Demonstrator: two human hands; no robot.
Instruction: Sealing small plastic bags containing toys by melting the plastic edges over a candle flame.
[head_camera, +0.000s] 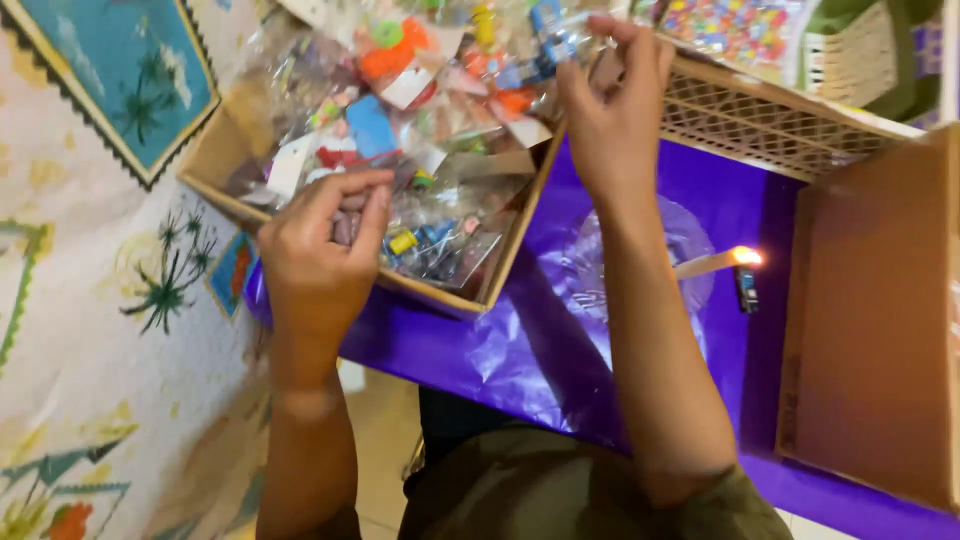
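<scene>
Two hands work over the purple sheet (720, 210): a left hand (320, 250) and a right hand (612, 110). One cardboard box (500, 270) holds many clear toy packets (400, 110), too many to count. One lit candle (715, 262) burns near the sheet's right edge, beside one brown board (870, 320) and one woven basket (770, 120).

packet contents (420, 130) blurred, brown box (870, 320) cropped

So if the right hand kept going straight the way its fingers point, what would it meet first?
Probably the clear packets of small colourful toys heaped in the cardboard box; the right hand already pinches one, though depth is unclear.
</scene>
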